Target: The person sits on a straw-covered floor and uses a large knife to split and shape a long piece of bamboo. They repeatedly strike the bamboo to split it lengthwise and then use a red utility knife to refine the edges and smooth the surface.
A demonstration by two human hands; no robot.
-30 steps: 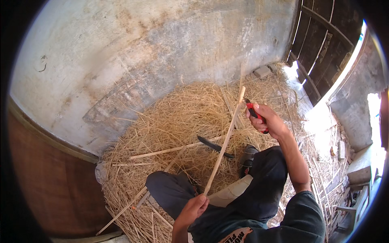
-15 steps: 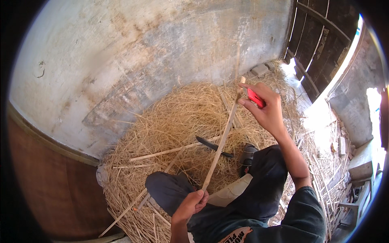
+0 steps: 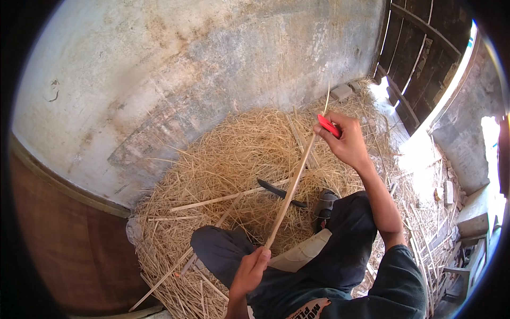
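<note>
A long pale bamboo strip (image 3: 289, 192) slants up from my lap, away and to the right. My left hand (image 3: 252, 271) is closed round its near end, above my left thigh. At the far end my right hand (image 3: 346, 139) grips a small red tool (image 3: 329, 126), pressed against the strip with the fingers. Any blade on that tool is too small or hidden to make out. A thin sliver (image 3: 327, 99) sticks up beyond my right hand. Below the strip, a dark-bladed machete (image 3: 273, 188) lies on the straw, partly crossed by it.
Straw and shavings (image 3: 234, 143) cover the floor around my crossed legs. Loose strips (image 3: 210, 202) lie to the left. A stained wall (image 3: 175, 80) stands ahead, with a grey block (image 3: 341, 92) at its foot. A dark wooden slatted door (image 3: 411, 53) is at the right.
My right hand has moved slightly toward me along the strip's far end, and the red tool has tilted. The thin sliver now shows beyond it. My left hand still grips the near end.
</note>
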